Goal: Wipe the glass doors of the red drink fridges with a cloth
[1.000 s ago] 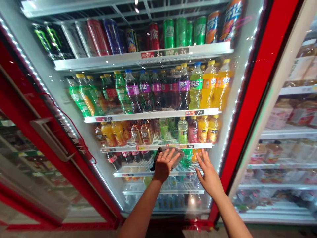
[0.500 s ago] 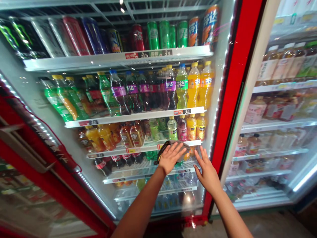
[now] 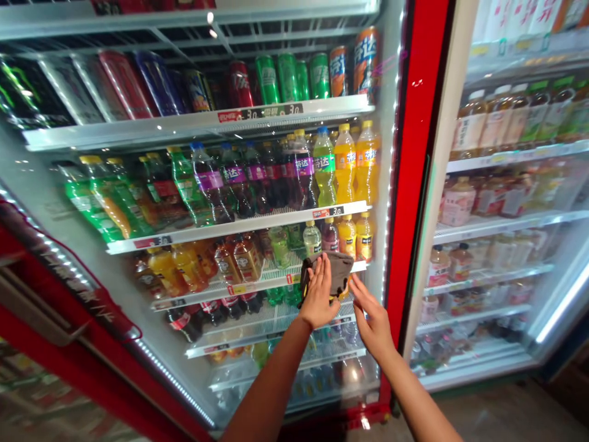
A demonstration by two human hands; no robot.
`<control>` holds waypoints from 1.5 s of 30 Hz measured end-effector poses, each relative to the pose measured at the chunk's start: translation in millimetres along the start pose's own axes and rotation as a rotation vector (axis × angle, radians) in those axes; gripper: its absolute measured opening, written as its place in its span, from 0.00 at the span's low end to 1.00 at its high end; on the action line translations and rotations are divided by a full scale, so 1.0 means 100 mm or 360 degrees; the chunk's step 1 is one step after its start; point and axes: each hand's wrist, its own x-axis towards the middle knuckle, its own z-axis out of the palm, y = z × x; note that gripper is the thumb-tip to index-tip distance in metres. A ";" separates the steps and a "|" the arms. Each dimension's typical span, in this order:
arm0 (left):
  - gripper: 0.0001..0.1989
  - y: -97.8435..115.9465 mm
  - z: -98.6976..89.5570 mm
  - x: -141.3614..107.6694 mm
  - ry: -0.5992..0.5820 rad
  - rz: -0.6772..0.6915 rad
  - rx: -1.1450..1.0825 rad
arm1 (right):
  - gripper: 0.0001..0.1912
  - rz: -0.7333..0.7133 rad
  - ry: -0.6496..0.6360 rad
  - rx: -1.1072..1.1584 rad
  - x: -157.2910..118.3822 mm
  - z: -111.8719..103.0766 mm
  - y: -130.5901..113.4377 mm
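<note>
Looking far to the left of my hands, I am seeing the red door [image 3: 69,319] swung open and out of the way, which is why the shelves stand reachable. Up and to the left of my left hand, green bottles [image 3: 99,202] are leaning in a crowded row, and just below them orange bottles [image 3: 177,270] are sitting on a wire shelf [image 3: 257,279], fronts turned outward so the labels read. High above both hands, cans [image 3: 276,77] are standing upright along the top shelf. My left hand [image 3: 318,294] is reaching forward with the palm flat and fingers spread over a grey cloth [image 3: 339,270], pressing it against the front edge of that wire shelf; I judge the flat palm is keeping the cloth spread and pinned rather than bunched. The cloth is lying directly under and beyond the left hand, covering part of the shelf edge below the small yellow bottles [image 3: 356,236]. Just to the right of it, my right hand [image 3: 373,322] is hovering open, fingers extended and holding nothing, close beside the left hand and the cloth; whether its fingertips are touching the shelf I cannot tell. Right of the right hand, the red frame [image 3: 414,184] is dividing this cooler from the next one [image 3: 506,215], whose shelves are carrying pale bottles, well apart from both hands.
</note>
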 end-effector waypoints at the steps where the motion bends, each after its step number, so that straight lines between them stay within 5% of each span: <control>1: 0.51 -0.01 -0.06 -0.02 0.0036 0.0001 -0.0106 | 0.28 -0.0019 0.0024 0.0080 0.05 0.08 -0.01; 5: 0.37 -0.06 -0.27 -0.07 0.0252 0.0052 -0.0270 | 0.30 -0.0247 0.0028 0.0079 0.32 0.47 -0.04; 11: 0.31 -0.20 -0.37 -0.28 0.0487 0.0187 0.0262 | 0.34 -0.0235 -0.0117 -0.0682 0.44 0.80 0.20; 18: 0.30 -0.41 -0.37 -0.54 0.0331 0.0330 0.0919 | 0.33 -0.0285 -0.0140 -0.1099 -0.18 0.72 0.75; 24: 0.31 -0.61 -0.39 -0.55 0.0225 0.0416 0.1092 | 0.32 -0.0588 -0.0300 -0.1113 0.09 0.45 0.88; 27: 0.33 -0.72 -0.36 -0.50 0.0299 0.0424 0.1136 | 0.34 -0.0449 -0.0087 -0.1109 0.18 0.37 0.92; 31: 0.34 -0.88 -0.26 -0.48 0.0388 0.0446 0.1108 | 0.36 -0.0154 0.0127 -0.1055 -0.07 0.51 0.90; 34: 0.33 -0.98 -0.19 -0.47 0.0382 0.0438 0.1053 | 0.34 -0.0306 -0.0124 -0.1063 -0.19 0.67 0.84; 38: 0.30 -1.03 -0.15 -0.46 0.0328 0.0364 0.0950 | 0.32 -0.0637 -0.0363 -0.1078 0.11 0.63 0.82; 42: 0.29 -1.02 -0.14 -0.44 0.0218 0.0253 0.0893 | 0.34 -0.0465 -0.0061 -0.1094 0.36 0.41 0.97; 45: 0.28 -1.00 -0.14 -0.43 0.0160 0.0221 0.0896 | 0.40 -0.0172 0.0225 -0.1100 0.12 0.40 1.10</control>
